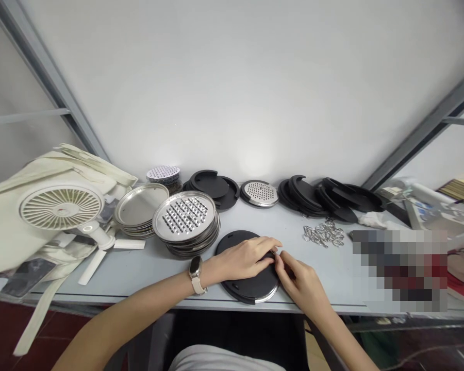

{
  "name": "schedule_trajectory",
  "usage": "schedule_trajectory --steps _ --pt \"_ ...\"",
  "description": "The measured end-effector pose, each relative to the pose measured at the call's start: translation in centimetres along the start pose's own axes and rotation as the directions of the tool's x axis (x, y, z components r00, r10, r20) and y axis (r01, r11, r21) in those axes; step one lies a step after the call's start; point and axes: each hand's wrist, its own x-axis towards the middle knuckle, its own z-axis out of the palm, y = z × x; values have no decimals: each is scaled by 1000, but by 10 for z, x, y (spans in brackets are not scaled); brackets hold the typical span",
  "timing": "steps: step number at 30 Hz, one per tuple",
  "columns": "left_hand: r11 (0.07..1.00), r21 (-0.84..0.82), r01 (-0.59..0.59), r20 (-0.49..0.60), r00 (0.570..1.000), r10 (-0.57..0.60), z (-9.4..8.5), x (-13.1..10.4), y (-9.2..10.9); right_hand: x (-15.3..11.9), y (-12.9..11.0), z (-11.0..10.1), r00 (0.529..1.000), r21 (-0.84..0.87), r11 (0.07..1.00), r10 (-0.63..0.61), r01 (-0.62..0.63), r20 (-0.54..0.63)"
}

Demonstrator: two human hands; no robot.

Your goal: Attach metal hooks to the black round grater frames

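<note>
A round black holder (251, 288) with a strip of shiny metal showing along its lower right rim lies flat at the front of the table. Across its top rests my left hand (249, 257), thumb and fingers closed in a pinch at the right rim. My right hand (300, 281) meets it there from the right, fingertips also pinched together. Something small, with a metallic glint, is between the fingertips, mostly hidden. Farther back on the right lies a loose pile of small metal clips (325, 233).
Stacks of round metal graters (185, 216) and plain metal discs (141, 203) stand left of the holder. Behind are black holders (305, 193) and a holder with a grater disc (260, 193). A white fan (62, 208) and cream bag (7, 226) lie left.
</note>
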Motion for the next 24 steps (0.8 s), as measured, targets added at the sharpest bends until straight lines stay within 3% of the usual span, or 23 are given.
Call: schedule_trajectory --steps 10,16,24 --pt "998 58 -13 4 1000 12 -2 2 4 0 -1 -1 1000 14 1000 -2 2 8" --pt "987 158 -27 -26 999 32 -1 2 2 1 -1 -3 996 45 996 75 -78 55" --pt "990 137 -18 -32 999 23 0 3 1 2 -2 -3 989 119 985 115 -126 94"
